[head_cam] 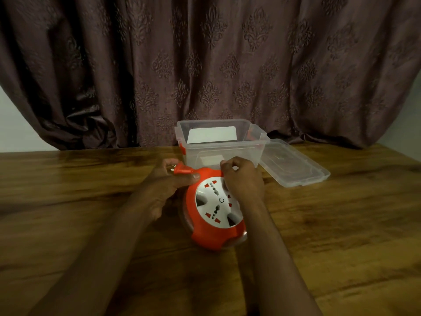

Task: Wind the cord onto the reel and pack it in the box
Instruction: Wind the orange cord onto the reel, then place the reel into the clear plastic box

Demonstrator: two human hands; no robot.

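Wooden table bears tilted reel (plug pointing left).

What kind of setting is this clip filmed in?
Probably a room in a home: a wooden table stands against a heavy patterned curtain, with a clear plastic storage box and its lid on top.

The reel is sitting on the tabletop at the centre of the frame. Just behind it, the box is standing open, with its lid lying flat to the right, touching the box. The plug is lying at the reel's upper left edge. A curtain is hanging behind the tabletop, filling the upper frame.
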